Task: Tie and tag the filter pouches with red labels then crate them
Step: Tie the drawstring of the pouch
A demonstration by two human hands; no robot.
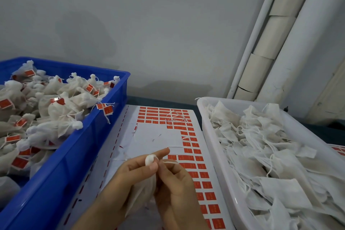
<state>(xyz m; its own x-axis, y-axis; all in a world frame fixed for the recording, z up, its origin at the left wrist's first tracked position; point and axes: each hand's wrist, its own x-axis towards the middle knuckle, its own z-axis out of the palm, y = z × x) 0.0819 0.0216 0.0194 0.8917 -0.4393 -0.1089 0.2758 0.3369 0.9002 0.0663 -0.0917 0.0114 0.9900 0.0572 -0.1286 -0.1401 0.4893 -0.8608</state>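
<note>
Two hands, left hand (128, 172), right hand (175, 188), gripping upright pouch (144, 188), neck up

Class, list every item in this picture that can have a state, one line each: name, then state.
blue crate, heaped with tagged pouches
white tray, full of untied pouches
label sheet, partly used, middle labels gone
held pouch, neck bunched, no red label visible
string, loose end pinched
left hand, grips the held pouch at its neck
right hand, pinches the string
</note>
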